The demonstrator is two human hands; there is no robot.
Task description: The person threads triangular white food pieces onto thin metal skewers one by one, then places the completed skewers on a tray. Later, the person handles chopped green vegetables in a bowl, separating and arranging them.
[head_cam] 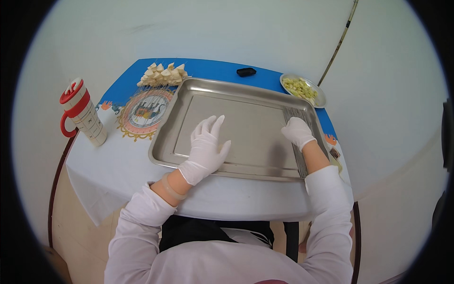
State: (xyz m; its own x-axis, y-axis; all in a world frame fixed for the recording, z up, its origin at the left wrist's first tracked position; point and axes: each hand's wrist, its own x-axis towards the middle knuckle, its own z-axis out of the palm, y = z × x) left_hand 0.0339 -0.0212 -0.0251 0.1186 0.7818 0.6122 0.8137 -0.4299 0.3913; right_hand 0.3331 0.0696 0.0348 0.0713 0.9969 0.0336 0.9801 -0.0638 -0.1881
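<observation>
A large rectangular steel tray (pixel 241 133) lies before me. Both hands wear thin white gloves. My left hand (pixel 205 149) hovers over the tray's left front part, fingers extended and apart, holding nothing. At the tray's right side, a bundle of thin grey skewers (pixel 300 161) lies along the inner wall. My right hand (pixel 297 132) is over this bundle with its fingers curled in; whether it pinches a skewer cannot be made out. Beyond the tray's back left corner, skewered pale off-white chunks (pixel 163 75) lie in a pile, their sticks pointing towards me.
A metal plate of chopped pale-green pieces (pixel 300 89) stands by the tray's back right corner. A small black object (pixel 246 72) lies behind the tray. A tumbler with a red lid and handle (pixel 85 113) stands at the table's left edge. A wall rises behind the table.
</observation>
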